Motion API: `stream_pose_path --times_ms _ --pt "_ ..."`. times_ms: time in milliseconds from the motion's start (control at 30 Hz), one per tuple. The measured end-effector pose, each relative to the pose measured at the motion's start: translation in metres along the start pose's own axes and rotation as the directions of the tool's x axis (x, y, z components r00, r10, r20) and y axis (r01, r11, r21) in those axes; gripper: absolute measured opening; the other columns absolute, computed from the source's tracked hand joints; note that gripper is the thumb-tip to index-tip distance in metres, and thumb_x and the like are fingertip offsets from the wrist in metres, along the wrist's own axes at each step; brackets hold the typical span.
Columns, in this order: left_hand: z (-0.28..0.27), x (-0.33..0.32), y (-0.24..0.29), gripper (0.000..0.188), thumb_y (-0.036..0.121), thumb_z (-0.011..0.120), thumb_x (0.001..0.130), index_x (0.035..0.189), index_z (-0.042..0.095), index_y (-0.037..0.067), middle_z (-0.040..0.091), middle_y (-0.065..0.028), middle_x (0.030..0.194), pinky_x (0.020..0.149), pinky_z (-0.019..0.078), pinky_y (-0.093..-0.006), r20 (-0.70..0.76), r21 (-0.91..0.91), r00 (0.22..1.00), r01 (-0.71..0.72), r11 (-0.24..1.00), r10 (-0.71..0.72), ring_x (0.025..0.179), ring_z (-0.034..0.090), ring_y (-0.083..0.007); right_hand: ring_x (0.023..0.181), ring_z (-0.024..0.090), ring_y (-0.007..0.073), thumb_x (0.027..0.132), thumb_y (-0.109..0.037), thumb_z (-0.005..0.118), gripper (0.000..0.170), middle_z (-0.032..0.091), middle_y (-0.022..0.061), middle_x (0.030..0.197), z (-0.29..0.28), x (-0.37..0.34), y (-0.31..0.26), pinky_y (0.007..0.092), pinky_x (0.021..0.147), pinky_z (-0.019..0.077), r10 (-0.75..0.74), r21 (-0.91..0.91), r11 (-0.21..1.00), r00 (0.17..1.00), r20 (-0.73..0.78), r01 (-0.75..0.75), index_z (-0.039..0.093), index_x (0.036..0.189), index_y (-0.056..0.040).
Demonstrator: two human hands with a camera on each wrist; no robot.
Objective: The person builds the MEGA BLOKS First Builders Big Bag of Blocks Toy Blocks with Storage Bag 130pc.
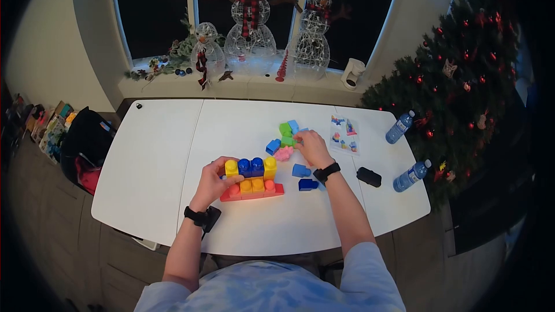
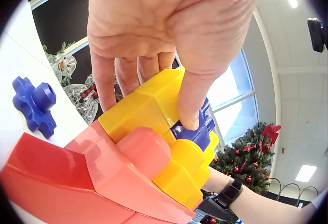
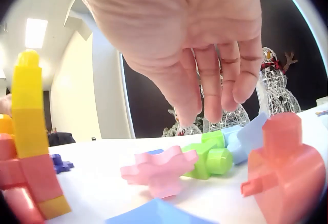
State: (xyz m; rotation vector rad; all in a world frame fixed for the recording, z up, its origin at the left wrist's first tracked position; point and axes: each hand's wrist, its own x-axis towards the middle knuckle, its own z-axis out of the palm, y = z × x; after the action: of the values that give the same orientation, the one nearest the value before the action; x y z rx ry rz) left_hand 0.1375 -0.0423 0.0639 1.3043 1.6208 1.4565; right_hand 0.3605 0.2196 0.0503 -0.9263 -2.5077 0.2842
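A stack of blocks stands on the white table, with a red and pink base, orange blocks above it and a yellow and blue top row. My left hand grips the stack's left end; in the left wrist view its thumb presses a blue block and its fingers reach behind the yellow block. My right hand hovers over loose pieces, fingers loosely extended, holding nothing visible. Below it in the right wrist view lie green blocks, a pink gear-shaped piece and a red piece.
Blue blocks lie right of the stack. Farther right are a picture sheet, a black case and two water bottles. A blue gear-shaped piece lies beyond the stack. Snowman figures stand behind the table.
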Motion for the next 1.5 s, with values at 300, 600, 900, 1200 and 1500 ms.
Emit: stream_pose_path --times_ms 300,600,900,1200,1500 --pt "-0.001 0.000 -0.007 0.041 0.000 0.083 0.085 0.121 0.064 -0.001 0.071 -0.0060 0.113 0.097 0.0551 -0.0302 0.017 -0.033 1.000 0.014 0.999 -0.013 0.106 0.068 -0.0151 0.107 0.068 0.0341 0.083 -0.015 0.075 0.032 0.075 0.0141 0.105 0.059 0.037 0.031 0.0459 0.091 0.0562 0.092 -0.149 0.987 0.979 0.182 -0.065 0.073 0.114 -0.0111" --pt "-0.003 -0.003 -0.005 0.060 0.005 0.086 0.081 0.136 0.060 0.002 0.070 -0.0103 0.128 0.105 0.0530 -0.0326 0.014 -0.058 0.996 -0.089 0.994 0.090 0.115 0.069 -0.0208 0.095 0.070 0.0350 0.087 -0.010 0.074 0.027 0.071 0.0149 0.103 -0.080 0.020 -0.109 0.0422 0.085 0.0575 -0.060 0.426 0.904 0.998 0.030 0.041 0.071 0.113 -0.0053" --pt "-0.012 -0.010 0.005 0.050 0.004 0.085 0.083 0.127 0.065 -0.004 0.073 -0.0126 0.120 0.103 0.0551 -0.0363 -0.086 -0.058 0.996 -0.033 0.998 0.028 0.113 0.070 -0.0221 0.107 0.060 0.0308 0.090 -0.014 0.070 0.029 0.063 0.0118 0.105 -0.058 0.005 -0.190 0.0420 0.092 0.0527 -0.572 0.257 0.807 0.812 0.113 0.532 0.071 0.118 -0.0047" --pt "-0.014 -0.007 0.009 0.048 0.005 0.085 0.082 0.125 0.066 -0.006 0.075 -0.0141 0.117 0.099 0.0573 -0.0347 -0.061 -0.030 0.998 -0.009 1.000 0.007 0.109 0.072 -0.0215 0.106 0.060 0.0275 0.086 -0.019 0.076 0.026 0.059 0.0089 0.103 -0.043 0.003 -0.198 0.0382 0.090 0.0546 -0.581 0.092 0.813 0.793 0.185 0.574 0.070 0.108 -0.0066" --pt "-0.015 -0.005 0.001 0.041 0.003 0.080 0.088 0.125 0.065 -0.005 0.074 -0.0118 0.115 0.100 0.0569 -0.0334 -0.030 -0.087 1.000 0.005 0.996 -0.008 0.108 0.071 -0.0188 0.104 0.065 0.0345 0.092 -0.015 0.071 0.035 0.066 0.0143 0.110 -0.067 0.050 -0.129 0.0423 0.095 0.0517 -0.301 0.495 0.839 0.951 0.075 0.227 0.070 0.126 -0.0084"
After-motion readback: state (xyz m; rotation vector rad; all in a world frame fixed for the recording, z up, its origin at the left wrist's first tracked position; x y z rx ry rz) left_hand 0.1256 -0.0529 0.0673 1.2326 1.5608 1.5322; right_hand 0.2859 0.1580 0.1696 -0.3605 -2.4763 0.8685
